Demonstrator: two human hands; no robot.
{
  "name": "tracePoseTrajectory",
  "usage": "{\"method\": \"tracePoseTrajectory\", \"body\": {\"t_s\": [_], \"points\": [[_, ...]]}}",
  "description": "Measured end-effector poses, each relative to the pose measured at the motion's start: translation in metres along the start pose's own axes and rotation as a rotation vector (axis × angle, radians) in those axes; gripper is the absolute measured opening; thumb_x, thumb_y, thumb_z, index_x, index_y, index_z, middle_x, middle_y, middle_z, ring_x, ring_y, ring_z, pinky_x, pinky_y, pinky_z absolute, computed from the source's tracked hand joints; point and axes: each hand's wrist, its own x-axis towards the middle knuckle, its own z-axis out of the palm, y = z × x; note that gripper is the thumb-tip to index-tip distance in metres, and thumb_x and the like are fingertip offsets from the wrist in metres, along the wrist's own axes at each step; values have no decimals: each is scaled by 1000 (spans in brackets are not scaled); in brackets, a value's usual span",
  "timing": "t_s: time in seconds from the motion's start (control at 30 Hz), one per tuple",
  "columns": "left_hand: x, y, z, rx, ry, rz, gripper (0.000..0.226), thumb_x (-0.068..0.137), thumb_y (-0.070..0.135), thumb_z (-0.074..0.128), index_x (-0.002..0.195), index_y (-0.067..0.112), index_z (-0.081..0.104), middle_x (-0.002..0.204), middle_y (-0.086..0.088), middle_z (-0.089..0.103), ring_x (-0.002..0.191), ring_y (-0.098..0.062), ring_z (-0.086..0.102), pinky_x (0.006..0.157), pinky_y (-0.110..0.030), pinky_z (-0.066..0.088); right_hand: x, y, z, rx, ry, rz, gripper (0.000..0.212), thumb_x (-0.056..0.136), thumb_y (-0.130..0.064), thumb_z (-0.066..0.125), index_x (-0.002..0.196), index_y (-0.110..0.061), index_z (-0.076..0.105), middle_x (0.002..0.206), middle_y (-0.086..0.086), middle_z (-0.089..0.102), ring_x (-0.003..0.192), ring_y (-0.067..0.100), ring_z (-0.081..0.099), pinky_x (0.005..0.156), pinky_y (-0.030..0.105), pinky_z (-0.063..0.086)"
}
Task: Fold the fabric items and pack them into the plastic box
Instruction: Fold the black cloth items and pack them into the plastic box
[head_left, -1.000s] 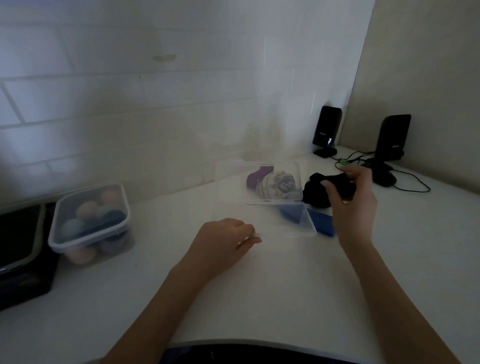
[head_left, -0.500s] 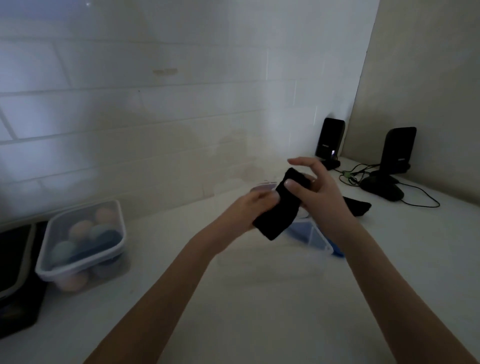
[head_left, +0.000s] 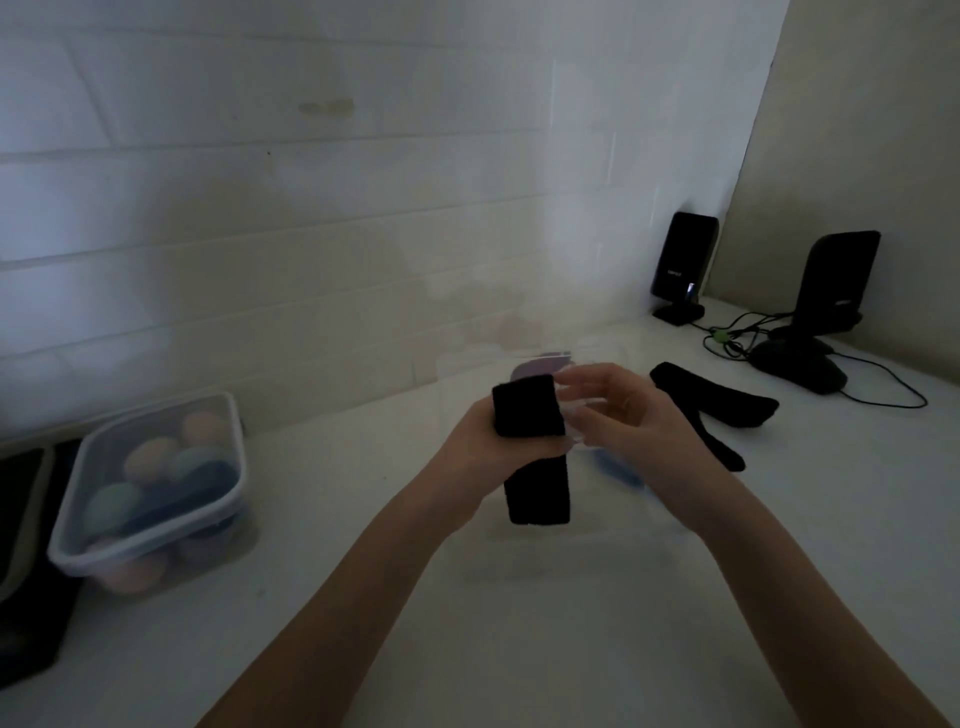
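My left hand (head_left: 470, 434) grips a black sock (head_left: 535, 457) above the counter; the sock is doubled over the hand, one end on top and the other hanging down. My right hand (head_left: 631, 410) hovers just right of it with fingers spread, holding nothing. Behind the hands lies the clear plastic box (head_left: 592, 364), mostly hidden and blurred, with purple fabric (head_left: 535, 369) and something blue (head_left: 618, 467) showing inside. A second black sock (head_left: 722, 405) lies flat on the counter to the right.
A clear lidded container (head_left: 156, 483) of coloured rolled items stands at the left, next to a dark object (head_left: 26, 545) at the frame edge. Two black speakers (head_left: 683, 265) (head_left: 831, 296) with cables (head_left: 737, 332) stand at the back right. A tiled wall runs behind.
My right hand lifted a black sock off the counter and passed it to my left hand, which now grips it. My right hand has let go and opened. The other sock stayed on the counter.
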Motion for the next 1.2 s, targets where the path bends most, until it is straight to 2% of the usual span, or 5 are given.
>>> {"method": "tracePoseTrajectory", "body": {"t_s": [0.37,0.63,0.77,1.0,1.2], "points": [[-8,8,5,-66,-110,-92,23,79,4,69,101,2,65,66,-10,69,57,-26,68,67,-42,61,-11,-11,2,-51,-189,-63,30,87,-3,58,115,-13,64,111,10,69,100,12,64,81,19,51],[-7,6,2,-174,-327,-183,19,89,15,57,105,9,64,96,-5,74,96,-24,70,87,-34,56,-9,-11,7,51,24,-61,22,87,-4,59,95,-22,69,89,0,73,86,12,68,78,31,57],[-3,3,-1,-334,-218,-179,25,95,16,46,108,0,61,89,-8,75,83,-22,72,75,-31,59,-11,-11,3,33,13,-135,32,93,-2,50,120,-19,55,107,-3,71,97,9,67,82,22,53],[4,3,-6,-540,-57,-208,28,95,10,44,120,3,55,99,-15,69,86,-23,69,75,-34,58,-13,-2,2,-765,-124,-414,56,78,-13,72,123,-42,54,148,-7,30,128,13,33,105,13,22],[5,6,-10,-586,-59,-325,38,97,26,40,123,4,54,99,-12,66,80,-23,64,62,-26,57,-10,5,10,-759,33,-452,27,70,-16,77,88,-33,66,142,-8,42,128,16,32,102,7,17]]}}
